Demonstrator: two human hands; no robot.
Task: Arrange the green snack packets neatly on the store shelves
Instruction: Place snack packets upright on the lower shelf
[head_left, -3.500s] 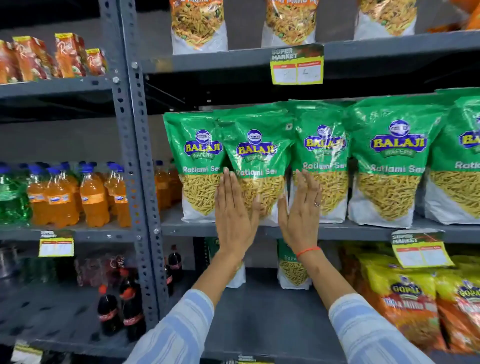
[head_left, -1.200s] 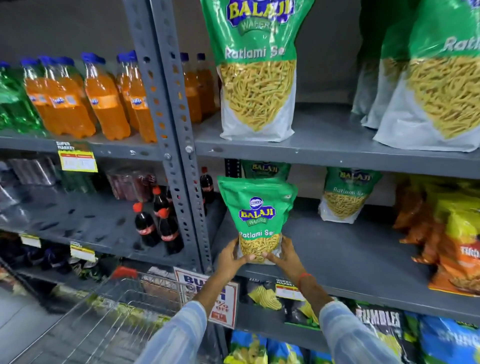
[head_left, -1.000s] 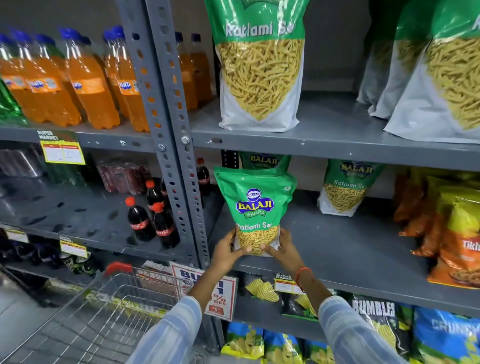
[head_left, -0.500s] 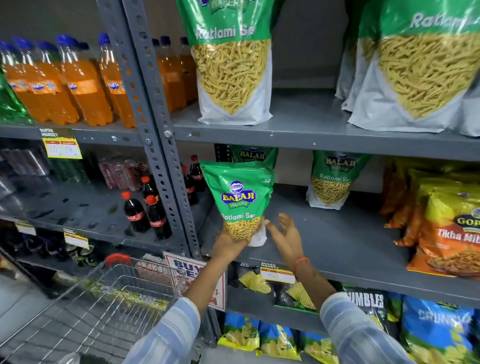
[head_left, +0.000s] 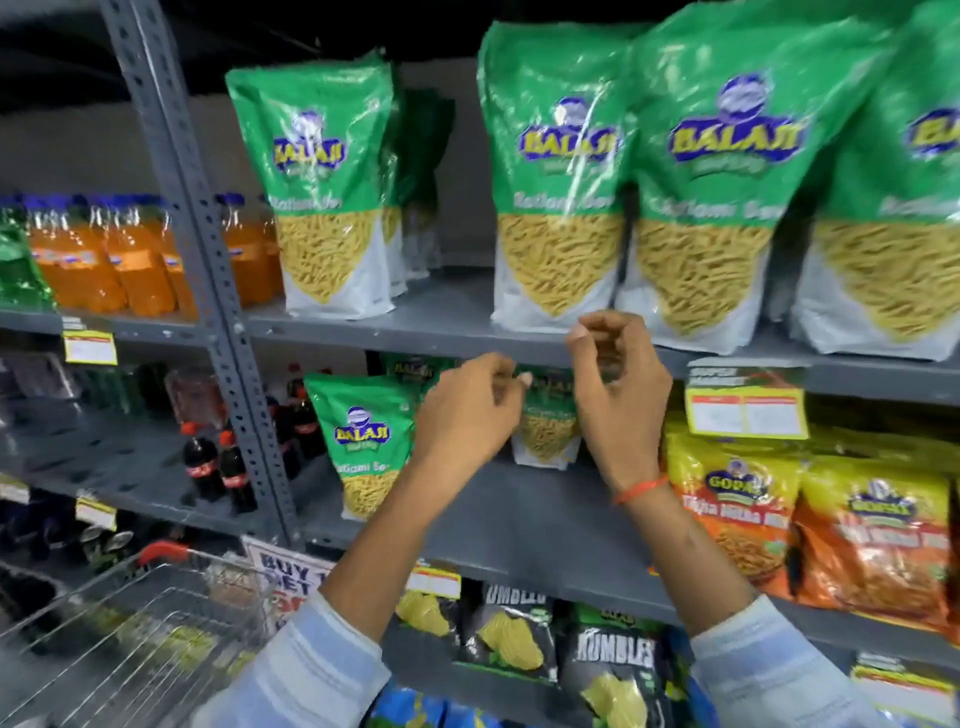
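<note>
A small green Balaji packet (head_left: 363, 441) stands upright at the left end of the grey lower shelf (head_left: 519, 519). Nothing touches it. My left hand (head_left: 467, 410) hovers just right of it, fingers loosely curled and holding nothing. My right hand (head_left: 618, 384) is raised to the front lip of the upper shelf (head_left: 441, 332), fingers curled and also holding nothing. Between my hands, a second small green packet (head_left: 545, 431) stands further back. Large green packets (head_left: 327, 182) (head_left: 561, 171) (head_left: 711, 182) stand in a row on the upper shelf. The view is motion-blurred.
Yellow and orange snack bags (head_left: 737, 514) fill the lower shelf's right side. A price tag (head_left: 745, 410) hangs from the upper shelf lip. Orange drink bottles (head_left: 104, 254) and cola bottles (head_left: 213, 467) stand beyond the grey upright (head_left: 208, 260). A wire trolley (head_left: 130, 634) sits at lower left.
My left hand has let go of the small green packet, which now stands on the lower shelf's left end. Both hands have lifted away from it, and my view has tilted upward.
</note>
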